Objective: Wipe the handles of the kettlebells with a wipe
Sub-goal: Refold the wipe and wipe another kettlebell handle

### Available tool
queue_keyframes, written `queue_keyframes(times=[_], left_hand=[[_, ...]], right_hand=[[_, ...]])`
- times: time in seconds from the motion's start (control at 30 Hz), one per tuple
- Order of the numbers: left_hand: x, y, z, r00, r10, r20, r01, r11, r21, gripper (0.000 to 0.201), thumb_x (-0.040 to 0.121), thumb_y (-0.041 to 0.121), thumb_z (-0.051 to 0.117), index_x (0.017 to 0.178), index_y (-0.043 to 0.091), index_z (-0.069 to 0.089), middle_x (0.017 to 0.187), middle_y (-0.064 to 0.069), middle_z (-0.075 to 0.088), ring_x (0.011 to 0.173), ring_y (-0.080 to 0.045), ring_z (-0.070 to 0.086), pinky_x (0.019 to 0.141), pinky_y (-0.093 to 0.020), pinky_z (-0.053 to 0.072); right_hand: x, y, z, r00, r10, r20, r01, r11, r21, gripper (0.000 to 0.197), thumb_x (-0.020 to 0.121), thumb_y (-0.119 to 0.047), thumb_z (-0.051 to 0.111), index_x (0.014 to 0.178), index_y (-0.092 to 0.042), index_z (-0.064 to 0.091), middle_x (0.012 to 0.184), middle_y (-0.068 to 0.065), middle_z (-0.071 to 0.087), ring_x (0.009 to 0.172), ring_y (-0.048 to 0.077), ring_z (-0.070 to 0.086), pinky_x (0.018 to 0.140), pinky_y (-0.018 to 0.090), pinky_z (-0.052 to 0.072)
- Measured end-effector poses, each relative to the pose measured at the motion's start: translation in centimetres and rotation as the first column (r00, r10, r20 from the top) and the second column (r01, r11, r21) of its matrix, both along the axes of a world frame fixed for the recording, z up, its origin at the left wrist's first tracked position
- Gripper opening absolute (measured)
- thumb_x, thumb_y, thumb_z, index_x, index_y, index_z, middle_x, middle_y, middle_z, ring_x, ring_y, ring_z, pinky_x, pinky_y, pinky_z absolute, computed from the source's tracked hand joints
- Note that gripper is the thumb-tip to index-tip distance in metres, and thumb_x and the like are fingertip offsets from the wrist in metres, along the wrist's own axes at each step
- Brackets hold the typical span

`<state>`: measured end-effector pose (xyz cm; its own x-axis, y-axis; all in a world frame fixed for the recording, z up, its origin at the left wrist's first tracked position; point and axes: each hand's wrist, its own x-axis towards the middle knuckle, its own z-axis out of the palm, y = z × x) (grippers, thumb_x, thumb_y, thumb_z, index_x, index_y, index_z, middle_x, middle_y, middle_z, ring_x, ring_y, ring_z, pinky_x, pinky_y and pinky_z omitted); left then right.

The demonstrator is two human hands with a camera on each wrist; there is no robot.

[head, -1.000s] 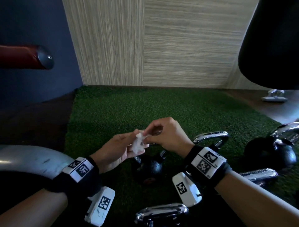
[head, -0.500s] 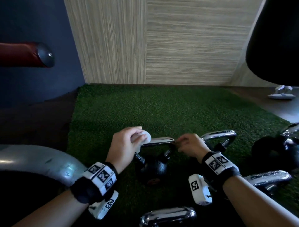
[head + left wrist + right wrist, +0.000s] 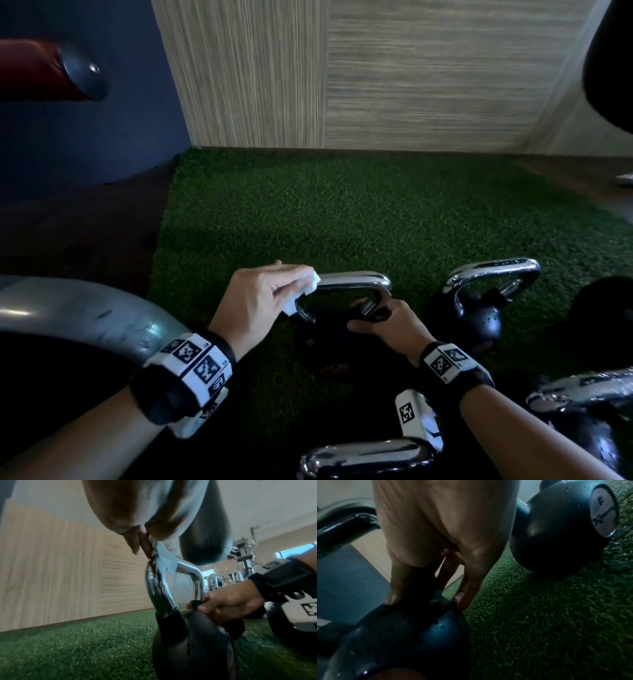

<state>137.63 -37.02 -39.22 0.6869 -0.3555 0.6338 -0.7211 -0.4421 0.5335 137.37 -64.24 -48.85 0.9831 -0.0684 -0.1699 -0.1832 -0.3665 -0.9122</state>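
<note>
My left hand presses the white wipe against the left end of the chrome handle of the middle kettlebell, which stands on the green turf; the fingers are curled over the bar with the wipe bunched beneath them. My right hand steadies the same kettlebell at the base of the handle's right leg, fingers and thumb closed round the black neck where it meets the ball. The step in hand appears to be the wiping of this first handle, begun at its left corner. The next move, as I judge it, calls for drawing the wipe rightward along the top bar and down each leg while the right hand holds the ball steady. A second kettlebell stands just to the right of the middle one, and further chrome handles lie nearer to me, cut off by the lower and right edges of the head view; whether any has been wiped cannot be told. The underside of the grasped handle and most of the wipe are hidden by my left hand, and the right wrist view is dark.
</note>
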Motion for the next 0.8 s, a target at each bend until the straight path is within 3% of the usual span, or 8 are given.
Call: queue_keyframes(times=[0.07, 0.17, 0.23, 0.4, 0.53, 0.67, 0.73, 0.8], left_hand=[[-0.6, -0.2, -1.0, 1.0, 0.023, 0.006, -0.022, 0.999, -0.044, 0.023, 0.09, 0.015, 0.074, 0.112, 0.015, 0.078, 0.113, 0.012, 0.076, 0.106, 0.003, 0.07, 0.102, -0.02, 0.05], [-0.8, 0.0, -2.9, 0.972, 0.116, -0.206, -0.173, 0.943, -0.283, 0.022, 0.091, 0.021, 0.072, 0.111, 0.016, 0.078, 0.11, 0.013, 0.076, 0.106, 0.001, 0.07, 0.099, -0.018, 0.052], [-0.7, 0.3, -3.6, 0.939, 0.122, -0.321, -0.238, 0.905, -0.353, 0.028, 0.09, 0.029, 0.069, 0.113, 0.015, 0.077, 0.11, 0.013, 0.076, 0.109, 0.0, 0.07, 0.1, -0.02, 0.052], [-1.4, 0.9, -5.0, 0.882, 0.057, -0.469, -0.293, 0.844, -0.449, 0.019, 0.092, 0.019, 0.071, 0.11, 0.022, 0.077, 0.107, 0.016, 0.076, 0.109, -0.001, 0.069, 0.096, -0.013, 0.051], [-2.1, 2.1, -7.2, 0.801, 0.015, -0.598, -0.338, 0.836, -0.432, 0.019, 0.089, 0.018, 0.073, 0.107, 0.023, 0.078, 0.108, 0.01, 0.077, 0.11, -0.005, 0.07, 0.094, -0.015, 0.053], [-1.9, 2.4, -7.9, 0.801, 0.023, -0.598, -0.339, 0.841, -0.421, 0.023, 0.088, 0.017, 0.075, 0.11, 0.015, 0.078, 0.108, 0.008, 0.077, 0.108, -0.003, 0.07, 0.093, -0.014, 0.053], [-1.6, 2.1, -8.5, 0.768, 0.019, -0.64, -0.345, 0.854, -0.389, 0.021, 0.087, 0.019, 0.077, 0.109, 0.019, 0.079, 0.109, 0.008, 0.077, 0.109, -0.004, 0.07, 0.097, -0.019, 0.053], [-1.5, 1.6, -9.5, 0.718, 0.021, -0.695, -0.347, 0.878, -0.331, 0.021, 0.087, 0.024, 0.078, 0.109, 0.021, 0.08, 0.111, 0.007, 0.077, 0.111, -0.006, 0.07, 0.104, -0.031, 0.053]], right_hand=[[-0.1, 0.0, -0.1, 1.0, 0.0, -0.002, 0.0, 1.0, 0.022, 0.043, 0.057, -0.042, 0.097, 0.096, -0.033, 0.079, 0.091, -0.008, 0.08, 0.09, 0.009, 0.075, 0.084, 0.028, 0.059], [-0.4, 0.2, 0.1, 1.0, 0.02, 0.021, -0.022, 0.997, 0.069, 0.035, 0.065, -0.034, 0.096, 0.095, -0.034, 0.079, 0.091, -0.008, 0.08, 0.091, 0.008, 0.075, 0.083, 0.026, 0.059], [-0.6, 0.2, 0.1, 0.999, 0.021, 0.026, -0.023, 0.995, 0.094, 0.033, 0.066, -0.032, 0.095, 0.096, -0.034, 0.079, 0.092, -0.008, 0.08, 0.092, 0.008, 0.075, 0.085, 0.028, 0.06], [-0.4, 0.0, -0.5, 0.999, 0.024, 0.025, -0.026, 0.996, 0.083, 0.037, 0.064, -0.041, 0.095, 0.097, -0.039, 0.078, 0.094, -0.007, 0.08, 0.094, 0.009, 0.075, 0.092, 0.036, 0.06], [-0.5, 0.1, -0.8, 0.996, 0.028, 0.089, -0.032, 0.999, 0.043, 0.038, 0.062, -0.045, 0.094, 0.096, -0.042, 0.078, 0.094, -0.011, 0.079, 0.096, 0.006, 0.073, 0.095, 0.035, 0.058], [-0.6, 0.2, -0.8, 0.994, 0.024, 0.104, -0.031, 0.997, 0.065, 0.033, 0.067, -0.034, 0.094, 0.096, -0.037, 0.079, 0.093, -0.009, 0.08, 0.094, 0.007, 0.074, 0.089, 0.03, 0.058], [-0.6, 0.2, -0.8, 0.995, 0.021, 0.1, -0.029, 0.996, 0.081, 0.033, 0.067, -0.031, 0.094, 0.097, -0.034, 0.08, 0.093, -0.007, 0.08, 0.093, 0.008, 0.074, 0.086, 0.028, 0.057], [-0.7, 0.2, -0.7, 0.995, 0.018, 0.097, -0.027, 0.996, 0.083, 0.034, 0.067, -0.03, 0.094, 0.098, -0.031, 0.08, 0.093, -0.007, 0.08, 0.093, 0.008, 0.075, 0.086, 0.027, 0.057]])
